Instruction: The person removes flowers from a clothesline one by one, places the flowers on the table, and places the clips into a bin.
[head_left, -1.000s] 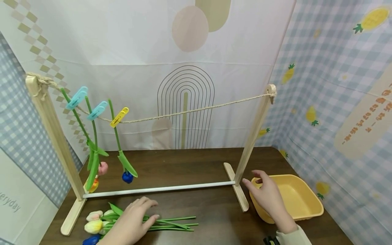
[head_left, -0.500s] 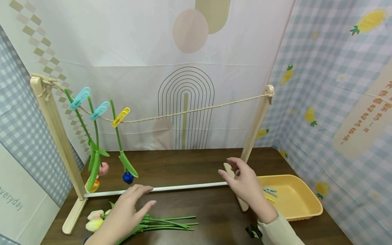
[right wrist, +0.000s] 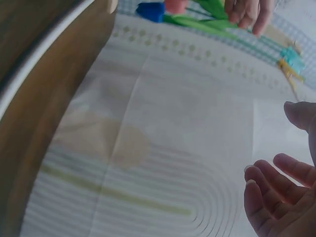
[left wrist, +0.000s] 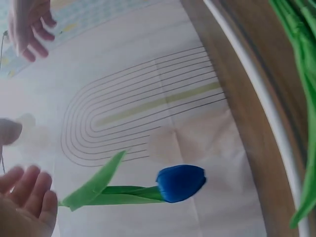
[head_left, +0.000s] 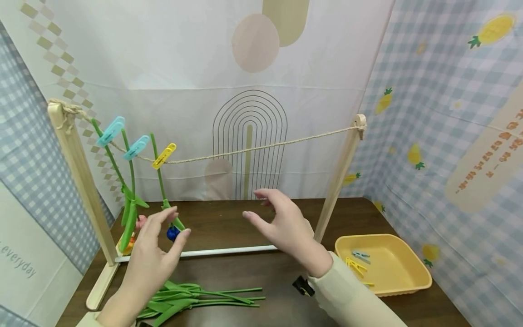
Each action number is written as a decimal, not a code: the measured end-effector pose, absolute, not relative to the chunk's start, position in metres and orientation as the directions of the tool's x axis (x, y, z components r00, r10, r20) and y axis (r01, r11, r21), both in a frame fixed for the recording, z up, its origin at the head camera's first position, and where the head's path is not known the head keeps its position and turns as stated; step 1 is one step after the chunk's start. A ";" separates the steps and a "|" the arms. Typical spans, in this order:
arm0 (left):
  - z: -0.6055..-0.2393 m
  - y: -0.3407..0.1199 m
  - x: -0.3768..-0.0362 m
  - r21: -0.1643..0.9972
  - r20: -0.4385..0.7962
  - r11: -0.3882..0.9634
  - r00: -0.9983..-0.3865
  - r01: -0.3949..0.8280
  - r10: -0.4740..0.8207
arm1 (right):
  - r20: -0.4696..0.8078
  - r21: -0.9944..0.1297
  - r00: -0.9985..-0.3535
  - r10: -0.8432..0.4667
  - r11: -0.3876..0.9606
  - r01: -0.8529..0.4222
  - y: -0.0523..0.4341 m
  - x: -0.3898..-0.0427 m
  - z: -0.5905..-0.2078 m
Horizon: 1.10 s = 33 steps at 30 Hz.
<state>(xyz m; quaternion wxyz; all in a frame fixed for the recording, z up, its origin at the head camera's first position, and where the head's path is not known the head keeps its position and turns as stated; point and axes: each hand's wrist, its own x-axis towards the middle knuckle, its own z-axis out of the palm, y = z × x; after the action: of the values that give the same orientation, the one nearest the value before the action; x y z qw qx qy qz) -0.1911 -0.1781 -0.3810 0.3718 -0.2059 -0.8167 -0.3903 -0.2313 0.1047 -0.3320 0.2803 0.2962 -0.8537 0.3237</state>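
My left hand (head_left: 153,252) is raised in front of the hanging blue tulip (left wrist: 181,183), its thumb and fingers apart with nothing held. In the left wrist view its fingers are near the tulip's stem; contact cannot be told. My right hand (head_left: 283,222) hovers above the white crossbar (head_left: 229,251), bare of any object, fingers loosely bent. A yellow clothespin (head_left: 164,156) clips the blue tulip upside down to the rope (head_left: 245,150). Two light-blue clothespins (head_left: 136,147) hold two more tulips to its left. Green tulip stems (head_left: 224,300) lie on the table below, their blooms hidden by my left arm.
A yellow basin (head_left: 402,265) at the right contains several clothespins (head_left: 356,267). Wooden posts (head_left: 341,181) carry the rope at both ends. Near my right wrist is a small black object (head_left: 303,286). Patterned cloths hang behind and at both sides.
My left hand has risen from over the lying tulips to the hanging blue one. My right hand has left the yellow basin, moving left and up, and shows nothing held.
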 end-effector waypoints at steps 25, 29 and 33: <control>-0.343 -0.183 -0.228 0.684 0.672 0.547 -0.709 0.483 -0.213 | 0.737 -0.228 -0.498 -0.457 0.526 -0.819 0.000 -0.235 -0.244; -0.345 -0.182 -0.230 0.690 0.669 0.545 -0.708 0.476 -0.228 | 0.698 -0.261 -0.550 -0.458 0.553 -0.791 -0.012 -0.236 -0.237; -0.347 -0.182 -0.231 0.665 0.703 0.554 -0.670 0.500 -0.240 | 0.675 -0.269 -0.572 -0.465 0.567 -0.779 -0.020 -0.236 -0.234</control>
<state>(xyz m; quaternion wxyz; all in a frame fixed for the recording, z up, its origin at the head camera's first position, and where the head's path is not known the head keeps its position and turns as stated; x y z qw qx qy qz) -0.2310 -0.1816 -0.3468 0.3979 -0.0828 -0.7866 -0.4648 -0.2356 -0.0199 -0.2344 0.2776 0.3700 -0.8405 0.2823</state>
